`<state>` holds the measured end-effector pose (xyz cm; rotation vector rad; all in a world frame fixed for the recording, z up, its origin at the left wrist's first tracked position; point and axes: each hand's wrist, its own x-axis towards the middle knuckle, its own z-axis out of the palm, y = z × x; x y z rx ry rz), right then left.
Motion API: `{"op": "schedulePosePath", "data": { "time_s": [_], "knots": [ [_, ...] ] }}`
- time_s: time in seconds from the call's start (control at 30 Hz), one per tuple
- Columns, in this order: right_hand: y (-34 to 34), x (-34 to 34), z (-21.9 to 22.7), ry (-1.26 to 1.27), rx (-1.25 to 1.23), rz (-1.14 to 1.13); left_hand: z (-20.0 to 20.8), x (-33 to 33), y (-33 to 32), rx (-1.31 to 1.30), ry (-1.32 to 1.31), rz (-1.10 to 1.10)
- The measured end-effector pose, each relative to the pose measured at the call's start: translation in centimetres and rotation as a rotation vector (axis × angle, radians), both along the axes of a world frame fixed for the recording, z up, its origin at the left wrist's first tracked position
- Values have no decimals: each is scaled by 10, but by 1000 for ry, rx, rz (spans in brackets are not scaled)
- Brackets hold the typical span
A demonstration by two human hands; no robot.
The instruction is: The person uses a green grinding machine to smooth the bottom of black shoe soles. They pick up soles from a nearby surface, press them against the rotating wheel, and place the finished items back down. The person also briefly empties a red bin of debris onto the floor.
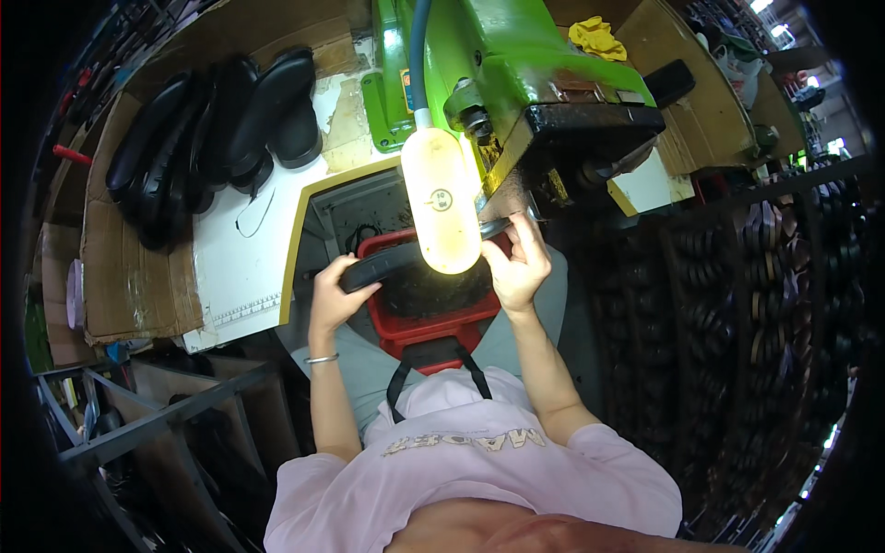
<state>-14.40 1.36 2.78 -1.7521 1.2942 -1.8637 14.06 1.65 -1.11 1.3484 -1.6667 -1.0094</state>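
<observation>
A long black shoe sole (385,264) stretches between my two hands, above a red bin. My left hand (336,293) grips its left end, thumb in front and fingers curled behind. At the other end, my right hand (519,263) pinches the sole between thumb and fingers, close under the working head of a green machine (516,55). A lit, oval yellowish lamp (441,212) hangs over the middle of the sole and hides part of it. The exact contact between sole and machine cannot be made out.
Several black soles (267,111) lie in a cardboard box (138,286) on the left of the white table (235,267). The red bin (392,341), between my knees, contains dark scraps. A yellow cloth (597,39) lies behind the machine. Racks of footwear (737,276) stand at the right.
</observation>
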Motion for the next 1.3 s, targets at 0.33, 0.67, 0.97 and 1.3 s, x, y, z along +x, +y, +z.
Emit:
{"op": "schedulePosePath", "data": {
  "time_s": [0.33,0.67,0.97,1.3],
  "knots": [
    [-2,-3,1,-1,28,-103,36,-144,-12,-295,336,64],
    [18,-42,-147,-1364,707,578,-9,-188,7,-197,684,323],
    [16,-105,-86,-759,415,-70,10,-159,-3,-364,338,212],
    [11,-113,-6,-212,283,-227,71,-100,-12,-316,322,42]
  ]
}}
